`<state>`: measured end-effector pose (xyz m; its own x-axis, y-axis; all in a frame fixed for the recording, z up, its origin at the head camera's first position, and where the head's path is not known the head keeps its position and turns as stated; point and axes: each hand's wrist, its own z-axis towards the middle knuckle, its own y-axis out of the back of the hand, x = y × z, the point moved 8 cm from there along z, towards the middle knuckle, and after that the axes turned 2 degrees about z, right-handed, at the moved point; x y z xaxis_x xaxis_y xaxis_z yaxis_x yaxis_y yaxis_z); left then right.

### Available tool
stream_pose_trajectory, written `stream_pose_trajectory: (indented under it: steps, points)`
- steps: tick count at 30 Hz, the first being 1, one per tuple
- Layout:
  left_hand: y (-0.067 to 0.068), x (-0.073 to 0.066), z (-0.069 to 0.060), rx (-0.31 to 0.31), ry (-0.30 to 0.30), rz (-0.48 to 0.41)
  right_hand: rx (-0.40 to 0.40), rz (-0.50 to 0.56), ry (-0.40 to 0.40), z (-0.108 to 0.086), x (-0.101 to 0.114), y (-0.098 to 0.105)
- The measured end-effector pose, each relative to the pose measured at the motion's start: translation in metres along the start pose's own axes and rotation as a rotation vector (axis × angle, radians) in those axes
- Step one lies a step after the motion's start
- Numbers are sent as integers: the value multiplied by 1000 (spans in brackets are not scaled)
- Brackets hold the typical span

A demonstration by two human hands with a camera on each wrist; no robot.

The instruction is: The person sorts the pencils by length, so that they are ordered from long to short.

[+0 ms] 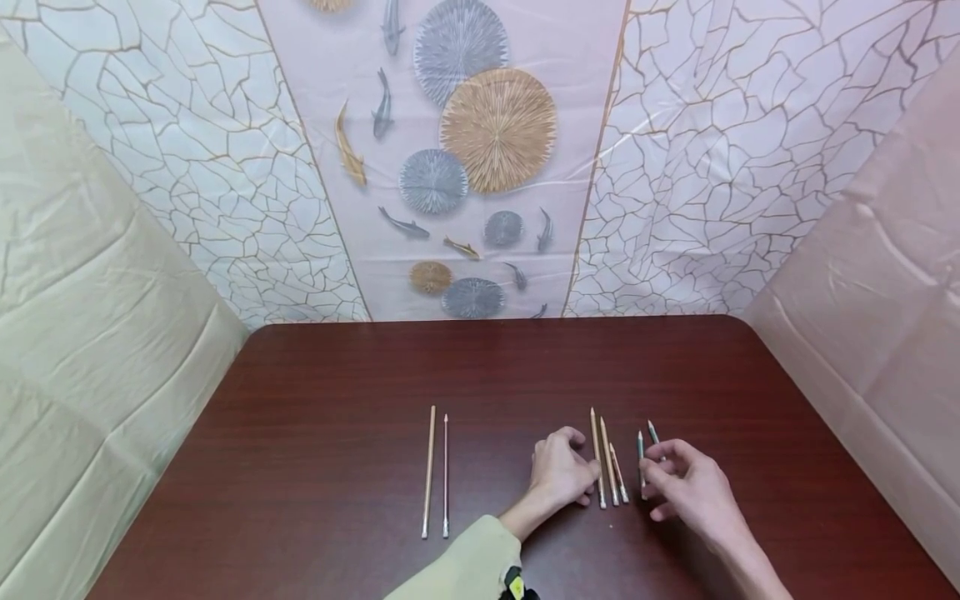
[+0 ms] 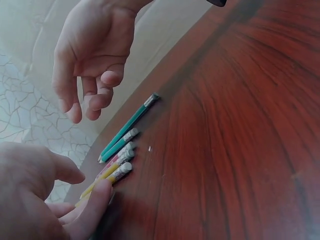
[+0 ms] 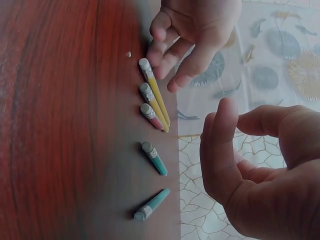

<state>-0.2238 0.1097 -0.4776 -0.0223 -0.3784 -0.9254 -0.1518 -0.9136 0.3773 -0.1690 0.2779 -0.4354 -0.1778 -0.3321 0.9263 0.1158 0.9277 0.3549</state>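
Seven slim wooden pencils lie on a dark red-brown, glossy wood-grain table (image 1: pixel 337 375), in groups of two, three and two, their pale eraser ends towards me. Well to the left are two long, thin ones: a tan pencil (image 1: pixel 429 472) with a blunt-looking far end, and a pinkish pencil (image 1: pixel 446 475) with a pointed tip. Right of the middle, two yellow pencils (image 3: pixel 159 100) and one shorter red pencil (image 3: pixel 152 116) lie close together, slightly fanned. Just beyond them are two short green pencils (image 3: pixel 157 164), angled apart.

My two hands are apart from each other. My left hand (image 1: pixel 558 471) is beside the nearest yellow pencil, fingers loosely bent; I cannot tell whether the fingertips touch it. My right hand (image 1: pixel 693 487) hangs above the green pair, fingers relaxed and holding nothing. One pale sleeve (image 1: pixel 465 562) covers my left forearm. One tiny pale crumb (image 3: pixel 128 54) lies near the yellow erasers. Behind, a smooth, creased cloth (image 1: pixel 517 292) shows round ribbed discs, fish and crackle lines.
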Motion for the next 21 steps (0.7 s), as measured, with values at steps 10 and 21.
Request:
stream_pose_trajectory:
  steps: [10, 21]
  points:
    - [-4, -4, 4, -33, -12, 73, -19, -22, -15, 0, -4, 14]
    - [-3, -6, 6, -88, -21, 236, -21, -4, 0, 4, -7, 19]
